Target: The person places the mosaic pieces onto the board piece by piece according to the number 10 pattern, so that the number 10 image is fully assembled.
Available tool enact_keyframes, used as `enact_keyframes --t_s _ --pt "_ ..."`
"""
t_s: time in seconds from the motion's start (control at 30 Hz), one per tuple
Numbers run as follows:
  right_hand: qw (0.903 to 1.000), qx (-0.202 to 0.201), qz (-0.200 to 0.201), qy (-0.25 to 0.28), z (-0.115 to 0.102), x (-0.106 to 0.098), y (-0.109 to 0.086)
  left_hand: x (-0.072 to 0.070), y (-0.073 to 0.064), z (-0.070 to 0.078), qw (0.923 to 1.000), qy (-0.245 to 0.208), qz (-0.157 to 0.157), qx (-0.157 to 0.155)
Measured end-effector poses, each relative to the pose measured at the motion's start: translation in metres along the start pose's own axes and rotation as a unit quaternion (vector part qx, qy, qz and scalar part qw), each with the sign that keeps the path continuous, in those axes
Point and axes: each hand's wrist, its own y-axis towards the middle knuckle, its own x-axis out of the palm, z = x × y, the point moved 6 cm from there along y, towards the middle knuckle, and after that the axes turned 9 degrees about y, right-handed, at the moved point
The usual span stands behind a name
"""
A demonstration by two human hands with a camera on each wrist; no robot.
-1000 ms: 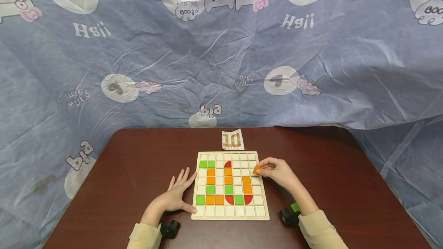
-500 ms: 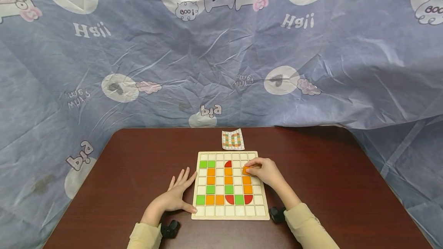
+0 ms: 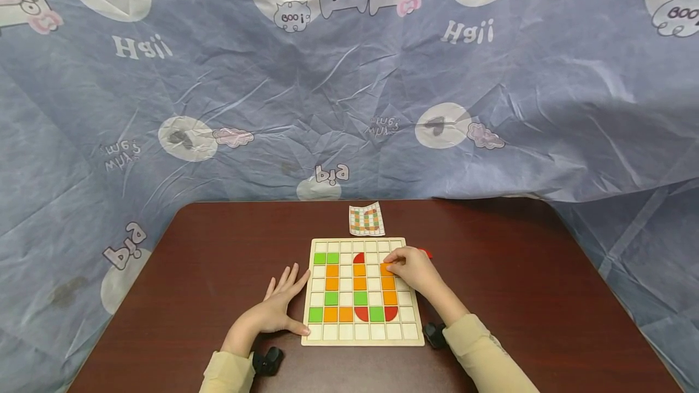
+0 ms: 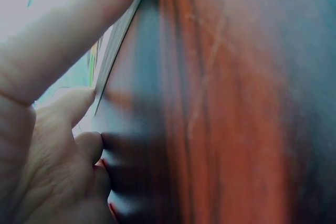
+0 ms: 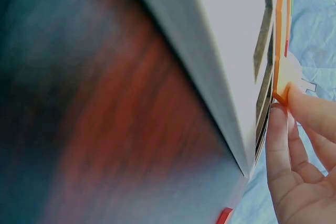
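A pale wooden grid board [image 3: 378, 333] lies on the table, with green, orange and red pieces in several of its cells. My right hand [image 3: 416, 272] pinches an orange square tile [image 3: 386, 270] between thumb and fingertips, at the top of the board's right orange column. In the right wrist view the tile's orange edge [image 5: 281, 95] shows at the fingertips, against the board. My left hand [image 3: 273, 311] spreads its straight fingers at the board's left side. Its thumb rests on the lower left corner and its index fingertip touches the left edge.
A small paper card [image 3: 367, 219] printed with a coloured grid pattern lies beyond the board. A red piece [image 3: 426, 253] sits on the table behind my right hand, partly hidden. A patterned blue cloth [image 3: 273, 77] hangs behind the dark table [image 3: 235, 241].
My right hand has moved left from the board's right edge with the orange tile, onto the cell above the right orange column. My left hand stays where it was.
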Motion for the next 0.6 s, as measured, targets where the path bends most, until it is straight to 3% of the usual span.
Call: enact_keyframes --t_s 0.43,0.6 --pt "0.9988 -0.019 -0.006 -0.044 -0.0058 0.0037 0.0005 -0.0012 -0.0014 0.0 1.0 -0.002 0.003 0.006" --pt "0.9992 -0.014 -0.008 -0.035 -0.007 0.0015 -0.0027 -0.0002 -0.0007 -0.001 1.0 -0.002 0.001 0.006"
